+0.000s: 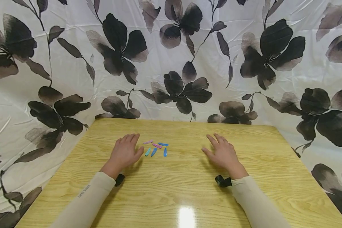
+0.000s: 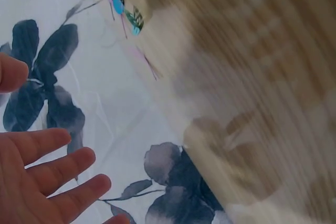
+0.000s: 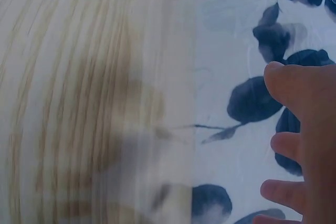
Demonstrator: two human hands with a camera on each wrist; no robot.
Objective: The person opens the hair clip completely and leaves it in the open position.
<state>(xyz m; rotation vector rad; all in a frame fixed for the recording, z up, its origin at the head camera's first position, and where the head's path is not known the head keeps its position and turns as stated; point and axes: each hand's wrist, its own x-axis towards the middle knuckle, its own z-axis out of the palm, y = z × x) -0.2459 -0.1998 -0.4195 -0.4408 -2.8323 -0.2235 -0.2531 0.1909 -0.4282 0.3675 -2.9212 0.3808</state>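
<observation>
Several snap hair clips lie in a loose group on the table, left of its middle. In the head view a light pink clip (image 1: 148, 142) and a magenta clip (image 1: 157, 146) are at the back, beside a blue clip (image 1: 163, 144). Nearer the front are a teal clip (image 1: 148, 152) and two more blue clips, one slanted (image 1: 154, 152) and one pointing straight back (image 1: 165, 152). Just left of the group, my left hand (image 1: 125, 151) hovers with fingers spread, its thumb close to the teal clip. My right hand (image 1: 223, 153) is well right of the clips, fingers apart, holding nothing.
The wood-grain table (image 1: 182, 183) spreads under both forearms. A white cloth with dark flowers (image 1: 148, 79) hangs behind the table and along its sides. A small black wrist camera (image 1: 223, 181) is strapped below the right hand, another (image 1: 119, 180) below the left.
</observation>
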